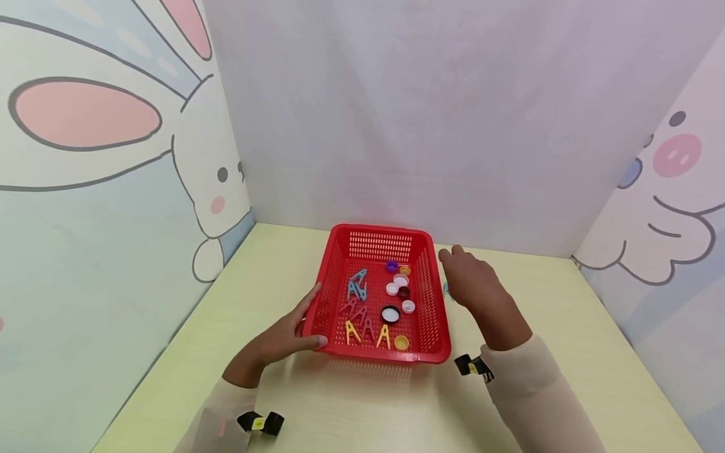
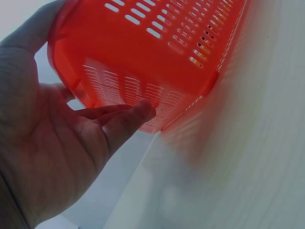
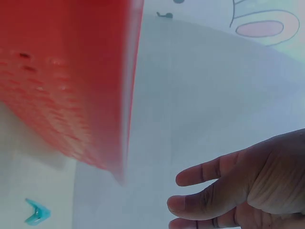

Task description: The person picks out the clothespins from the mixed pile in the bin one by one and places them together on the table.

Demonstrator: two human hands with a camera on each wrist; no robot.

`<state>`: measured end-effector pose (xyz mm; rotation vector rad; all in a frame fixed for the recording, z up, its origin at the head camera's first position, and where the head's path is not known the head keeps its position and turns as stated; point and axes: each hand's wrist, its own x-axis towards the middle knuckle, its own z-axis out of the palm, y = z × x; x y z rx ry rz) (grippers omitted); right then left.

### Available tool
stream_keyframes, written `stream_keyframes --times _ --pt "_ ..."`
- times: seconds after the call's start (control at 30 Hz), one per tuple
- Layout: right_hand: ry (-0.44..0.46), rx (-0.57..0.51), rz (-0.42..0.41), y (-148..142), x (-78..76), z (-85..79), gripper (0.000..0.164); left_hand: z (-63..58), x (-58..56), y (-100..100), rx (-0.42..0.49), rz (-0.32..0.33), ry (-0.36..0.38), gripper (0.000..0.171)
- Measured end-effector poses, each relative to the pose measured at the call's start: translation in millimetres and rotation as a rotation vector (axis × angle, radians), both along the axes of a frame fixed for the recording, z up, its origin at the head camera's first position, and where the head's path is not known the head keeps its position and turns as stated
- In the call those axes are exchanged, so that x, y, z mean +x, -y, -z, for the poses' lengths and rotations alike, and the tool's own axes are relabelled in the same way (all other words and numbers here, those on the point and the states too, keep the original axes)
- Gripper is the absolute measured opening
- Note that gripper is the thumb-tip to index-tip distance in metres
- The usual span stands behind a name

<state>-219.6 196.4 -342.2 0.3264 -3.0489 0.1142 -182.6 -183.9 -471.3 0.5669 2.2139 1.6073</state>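
Note:
A red plastic basket (image 1: 376, 356) stands in the middle of the head view. My left hand (image 1: 283, 336) grips its near left corner, thumb over the rim and fingers against the outer wall (image 2: 124, 52). Beyond the basket's right side, my right hand (image 1: 472, 277) is raised in the air with loosely bent fingers, holding nothing. Below it lies a teal clothespin (image 3: 38, 212) on the table, partly covered by the hand in the head view. Inside the basket are teal clothespins (image 1: 361, 290), pink clothespins (image 1: 368, 327) and yellow clothespins (image 1: 384, 336), with several bottle caps (image 1: 390, 314) on the right.
The pale wooden table (image 1: 272, 264) meets a whitish back wall (image 1: 425, 126) just behind the basket. Cartoon-printed panels (image 1: 85, 264) rise at the left and right sides. Each sleeve carries a black strap (image 1: 260, 423) at the wrist.

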Motion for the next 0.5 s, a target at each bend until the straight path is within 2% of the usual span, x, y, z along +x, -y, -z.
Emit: stream_keyframes --times 0.27,0.5 --pt "0.012 -0.020 -0.083 14 0.3 -14.3 0.075 0.9 -0.5 0 0.008 0.006 0.007 0.120" --pt "0.075 -0.005 -0.054 24 -9.6 -24.5 0.080 0.5 -1.5 1 0.008 0.010 -0.002 0.121"
